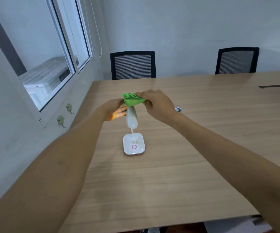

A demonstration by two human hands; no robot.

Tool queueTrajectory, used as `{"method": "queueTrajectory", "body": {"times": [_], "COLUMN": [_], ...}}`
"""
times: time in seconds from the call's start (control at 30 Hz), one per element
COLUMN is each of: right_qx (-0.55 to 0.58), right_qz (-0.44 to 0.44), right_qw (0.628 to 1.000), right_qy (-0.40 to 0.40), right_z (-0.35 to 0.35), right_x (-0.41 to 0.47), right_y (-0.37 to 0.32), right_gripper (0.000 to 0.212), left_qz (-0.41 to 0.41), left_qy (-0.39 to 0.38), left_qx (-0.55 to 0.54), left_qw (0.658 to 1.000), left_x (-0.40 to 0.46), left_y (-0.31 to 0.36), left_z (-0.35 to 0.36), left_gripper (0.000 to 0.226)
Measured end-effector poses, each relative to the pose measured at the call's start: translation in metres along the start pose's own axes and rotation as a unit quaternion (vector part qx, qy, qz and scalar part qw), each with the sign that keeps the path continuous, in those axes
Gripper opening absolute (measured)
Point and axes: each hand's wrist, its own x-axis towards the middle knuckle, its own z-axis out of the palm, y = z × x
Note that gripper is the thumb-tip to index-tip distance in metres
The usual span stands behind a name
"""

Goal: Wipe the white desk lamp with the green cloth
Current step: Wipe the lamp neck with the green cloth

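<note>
The white desk lamp (132,119) stands on the wooden table (186,165), its square base bearing a pink ring, its long head raised and pointing away from me. The green cloth (131,100) is bunched over the far end of the lamp head. My right hand (157,105) grips the cloth from above and the right. My left hand (114,110) is at the left side of the lamp head, fingers curled under it and touching the cloth's edge. The tip of the lamp head is hidden by the cloth.
Two black mesh chairs (132,64) (236,60) stand at the table's far side. A window (51,61) and a wall with small hooks (61,120) lie to the left. A dark slot (276,86) is set into the tabletop at far right. A small round object (177,109) peeks out behind my right wrist.
</note>
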Motion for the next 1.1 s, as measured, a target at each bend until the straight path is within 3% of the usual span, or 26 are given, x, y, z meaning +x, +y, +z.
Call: {"method": "queueTrajectory", "body": {"times": [0.1, 0.27, 0.57, 0.63, 0.77, 0.83, 1.0, 1.1], "right_qx": [-0.016, -0.034, -0.082, -0.079, -0.043, -0.040, -0.040, -0.034], "right_qz": [-0.028, -0.121, -0.288, -0.271, -0.176, -0.148, -0.165, -0.187], "right_qw": [0.999, 0.991, 0.954, 0.958, 0.977, 0.983, 0.985, 0.981], "right_qy": [-0.016, -0.039, 0.026, 0.059, 0.111, 0.096, 0.042, 0.040], "right_z": [0.002, -0.007, -0.024, -0.026, -0.023, -0.015, -0.003, 0.000], "right_x": [-0.004, -0.027, -0.075, -0.071, -0.044, -0.032, -0.028, -0.042], "right_y": [-0.001, -0.003, 0.004, 0.005, 0.008, 0.007, 0.001, -0.002], "right_gripper": [0.051, 0.056, 0.042, 0.041, 0.043, 0.046, 0.043, 0.043], "left_qz": [0.000, 0.023, 0.019, 0.018, 0.005, 0.010, 0.028, 0.049], "left_qy": [-0.013, -0.028, -0.032, -0.032, -0.028, -0.030, -0.058, -0.051], "left_qx": [0.009, 0.033, 0.031, 0.033, 0.037, 0.045, 0.065, 0.073], "left_qw": [1.000, 0.999, 0.999, 0.999, 0.999, 0.998, 0.996, 0.995], "left_x": [0.000, 0.007, 0.009, 0.011, 0.009, 0.009, 0.013, 0.013], "left_y": [0.000, -0.001, 0.000, -0.001, -0.001, -0.002, -0.003, -0.003], "left_z": [-0.003, -0.009, -0.007, -0.008, -0.006, -0.006, -0.012, -0.011], "left_gripper": [0.015, 0.049, 0.046, 0.047, 0.023, 0.033, 0.060, 0.044]}}
